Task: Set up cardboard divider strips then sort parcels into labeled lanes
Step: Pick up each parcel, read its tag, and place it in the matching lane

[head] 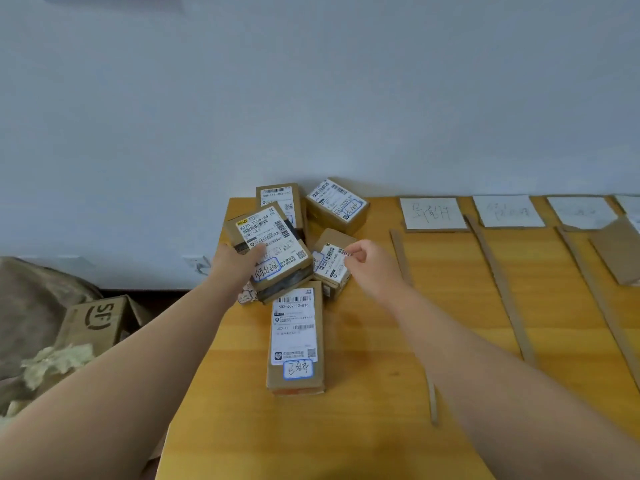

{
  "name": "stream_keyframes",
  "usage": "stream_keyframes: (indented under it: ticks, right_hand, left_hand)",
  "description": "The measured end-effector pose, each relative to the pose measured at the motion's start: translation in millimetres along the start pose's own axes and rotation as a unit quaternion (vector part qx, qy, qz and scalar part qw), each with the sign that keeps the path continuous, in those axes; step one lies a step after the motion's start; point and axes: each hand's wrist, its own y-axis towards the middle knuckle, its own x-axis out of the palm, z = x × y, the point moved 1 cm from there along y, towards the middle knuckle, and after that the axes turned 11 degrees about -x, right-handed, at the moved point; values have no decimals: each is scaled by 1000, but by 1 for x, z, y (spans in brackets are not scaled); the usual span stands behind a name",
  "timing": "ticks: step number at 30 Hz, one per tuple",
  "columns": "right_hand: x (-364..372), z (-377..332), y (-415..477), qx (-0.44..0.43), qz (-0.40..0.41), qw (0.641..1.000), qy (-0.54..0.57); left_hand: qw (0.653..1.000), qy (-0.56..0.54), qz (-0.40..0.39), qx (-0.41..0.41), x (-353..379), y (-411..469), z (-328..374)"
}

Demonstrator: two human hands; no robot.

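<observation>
Several labelled cardboard parcels are piled at the left end of the wooden table [363, 393]. My left hand [235, 263] grips the left edge of the top parcel [273, 251], thumb on its white label. My right hand [372, 268] has its fingers curled, fingertips pinching the label edge of a small parcel [330, 263]. A long parcel [296, 336] lies flat nearer to me. Two more parcels [337, 204] stand at the back by the wall. Cardboard divider strips [498, 289] run across the table on the right, with white lane labels [433, 213] at their far ends.
Further lane labels [507, 211] and a flat cardboard piece [620, 252] lie at the right. A short strip [433, 403] lies near my right forearm. Off the table to the left sits an open SF box [100, 323] with crumpled paper [55, 358]. A white wall backs the table.
</observation>
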Motion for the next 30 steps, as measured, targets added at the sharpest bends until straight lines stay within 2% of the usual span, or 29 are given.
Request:
stream_keyframes:
  ticks: [2,6,9,13,15,17,21,26,30]
  right_hand:
    - [10,-2,-3,18,14,999,23]
    - [21,-5,-6,56,38,996,55]
    - [25,-8,-6,75,18,991,105]
    - [32,-8,-10,124,-25,968,216]
    - [33,-1,-12,138,-20,955,262]
    - [31,7,-16,147,-8,941,306]
    - [15,10,-23,115,27,929,350]
    - [-15,-3,-23,32,71,941,329]
    - [-34,-4,-23,22,128,938,321]
  left_hand:
    - [999,-22,-43,11,0,6,-1]
    - [996,-4,-77,44,6,8,4]
    - [988,6,-140,64,15,1,4]
    - [976,-5,-218,14,26,-3,0]
    - [968,-31,-249,-16,28,-3,0]
    - [962,-45,-271,-9,29,-8,2]
    - [961,-65,-264,43,28,-15,11]
    - [951,-107,-269,106,27,-34,36]
    - [948,-106,-270,128,29,-43,50]
